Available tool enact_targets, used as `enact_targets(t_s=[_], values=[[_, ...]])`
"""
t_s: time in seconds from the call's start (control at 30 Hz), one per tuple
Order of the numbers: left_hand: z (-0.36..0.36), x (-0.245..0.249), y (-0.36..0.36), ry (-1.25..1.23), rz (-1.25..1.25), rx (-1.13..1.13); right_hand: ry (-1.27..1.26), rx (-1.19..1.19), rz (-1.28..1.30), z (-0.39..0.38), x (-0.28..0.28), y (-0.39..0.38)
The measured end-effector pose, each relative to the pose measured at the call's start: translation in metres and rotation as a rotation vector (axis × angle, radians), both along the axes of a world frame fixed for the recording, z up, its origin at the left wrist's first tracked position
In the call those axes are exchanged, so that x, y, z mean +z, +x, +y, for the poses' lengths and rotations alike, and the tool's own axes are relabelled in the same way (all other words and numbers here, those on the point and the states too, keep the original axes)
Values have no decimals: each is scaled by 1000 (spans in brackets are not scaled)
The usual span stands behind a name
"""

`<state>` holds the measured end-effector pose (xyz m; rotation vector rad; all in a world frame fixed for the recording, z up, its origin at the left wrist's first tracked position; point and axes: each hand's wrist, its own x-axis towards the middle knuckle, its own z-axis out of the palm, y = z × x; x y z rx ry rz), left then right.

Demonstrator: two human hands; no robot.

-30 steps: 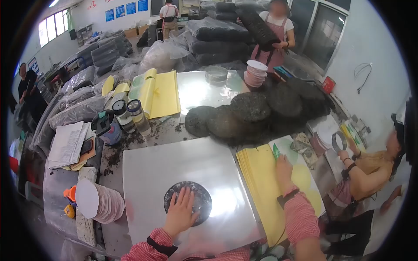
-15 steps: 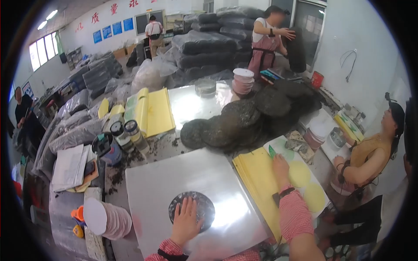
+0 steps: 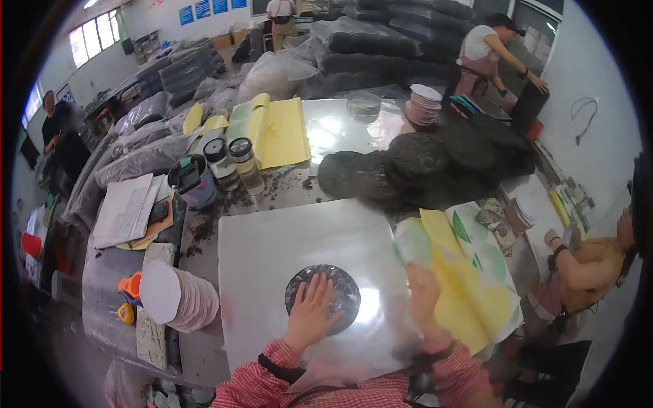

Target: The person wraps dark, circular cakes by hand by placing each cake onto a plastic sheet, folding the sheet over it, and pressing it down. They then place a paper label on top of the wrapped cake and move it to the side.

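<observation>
A dark round disc (image 3: 343, 296) lies on the shiny metal sheet (image 3: 258, 251). My left hand (image 3: 313, 309) rests flat on the disc, fingers spread. To its right, my right hand (image 3: 423, 296) is blurred, with a round green-and-white film (image 3: 413, 243) at its fingertips. Yellow sheets (image 3: 452, 272) and a green-printed sheet (image 3: 479, 238) lie right beside that hand. A stack of pale round discs (image 3: 180, 298) stands left of the metal sheet.
Dark round slabs (image 3: 422, 163) are piled behind the sheet. Two glass jars (image 3: 235, 166) and a bucket (image 3: 194, 182) stand at the back left. A co-worker (image 3: 585, 268) sits at the right; another person (image 3: 486, 61) handles a dark roll at the back right.
The camera view has shifted. My right hand has moved left from the yellow sheets toward the metal sheet, with the green-and-white film now at its fingers. My left hand stays on the dark disc.
</observation>
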<state>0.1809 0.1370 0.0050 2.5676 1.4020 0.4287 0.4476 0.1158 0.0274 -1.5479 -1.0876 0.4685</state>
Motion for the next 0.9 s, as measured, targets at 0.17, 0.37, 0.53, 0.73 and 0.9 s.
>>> enact_targets(t_s=[0.17, 0.37, 0.53, 0.73, 0.9], values=[[-1, -7, -9, -25, -194, -120, 51, 697, -696, -29, -24, -82], [-3, -18, -8, -106, -500, -67, -164, 837, -819, -13, 11, -84], [-4, 12, -19, -235, -599, 29, -128, 964, -306, 36, -27, -99], [-18, -9, -65, -427, -655, 624, -17, 1006, -923, 31, -25, -128], [-36, 39, -29, -175, -316, 354, -216, 1036, -1037, 34, -42, -138]])
